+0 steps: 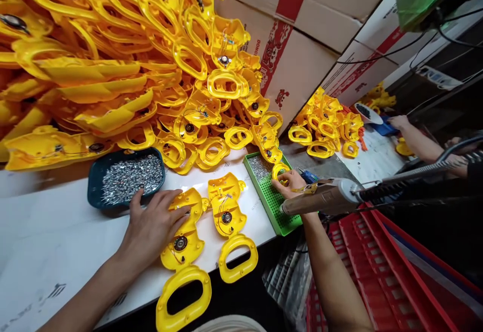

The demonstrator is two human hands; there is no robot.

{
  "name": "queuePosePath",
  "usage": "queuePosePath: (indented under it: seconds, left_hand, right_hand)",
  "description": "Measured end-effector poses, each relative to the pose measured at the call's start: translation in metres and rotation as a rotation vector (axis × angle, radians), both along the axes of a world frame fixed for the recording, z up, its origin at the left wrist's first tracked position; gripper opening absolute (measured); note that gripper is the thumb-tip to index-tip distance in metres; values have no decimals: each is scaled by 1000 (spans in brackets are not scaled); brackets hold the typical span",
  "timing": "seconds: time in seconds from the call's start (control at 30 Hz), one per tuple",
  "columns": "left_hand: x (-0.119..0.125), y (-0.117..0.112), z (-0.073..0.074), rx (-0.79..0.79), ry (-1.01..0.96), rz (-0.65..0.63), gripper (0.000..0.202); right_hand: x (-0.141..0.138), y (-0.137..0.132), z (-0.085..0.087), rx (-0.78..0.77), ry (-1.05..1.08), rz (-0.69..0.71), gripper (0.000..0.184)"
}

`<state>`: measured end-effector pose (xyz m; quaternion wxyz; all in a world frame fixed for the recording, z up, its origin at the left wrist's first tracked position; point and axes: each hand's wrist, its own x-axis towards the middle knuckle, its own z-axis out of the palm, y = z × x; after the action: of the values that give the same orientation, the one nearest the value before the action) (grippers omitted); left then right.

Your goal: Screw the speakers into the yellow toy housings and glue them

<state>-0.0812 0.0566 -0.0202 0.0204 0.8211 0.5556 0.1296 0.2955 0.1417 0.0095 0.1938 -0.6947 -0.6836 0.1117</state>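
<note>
My left hand [153, 229] lies flat, open, on the yellow plastic handled shell [183, 256], its long axis running toward me; my right hand [292, 183] grips the grey electric screwdriver [320, 198] over the green perforated screw tray [277, 206].

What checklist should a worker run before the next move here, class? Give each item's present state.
1. Left hand steadies the near yellow shell: ok, palm rests on its upper part.
2. Right hand grips the electric screwdriver: ok.
3. Green screw tray loaded: ok, screws lie at its far end.
4. Driver tip holds a screw: cannot tell.
5. Second yellow shell lies flat beside the first: ok.
6. Blue dish of screws close to the left hand: ok.
</note>
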Motion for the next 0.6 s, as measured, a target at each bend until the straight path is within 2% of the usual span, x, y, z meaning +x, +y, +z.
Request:
queuePosePath:
  seconds: [0.17,0.37,0.43,0.5,0.6]
  left_hand:
    - [1,0,2,43,-17,4,41]
    - [-1,-1,-2,34,-1,-14,37]
    - [-1,-2,-1,33,-3,-9,37]
    - [-1,-3,-1,33,8,-4,37]
    - [-3,-1,-6,34,12,-7,34]
  right_hand:
    - [7,-15,6,177,115,-60,35]
    - [39,-24,1,448,192,-254,38]
    - [51,-17,5,517,209,-291,36]
    - [61,-1,15,554,237,-271,33]
    - [66,35,37,529,321,-87,28]
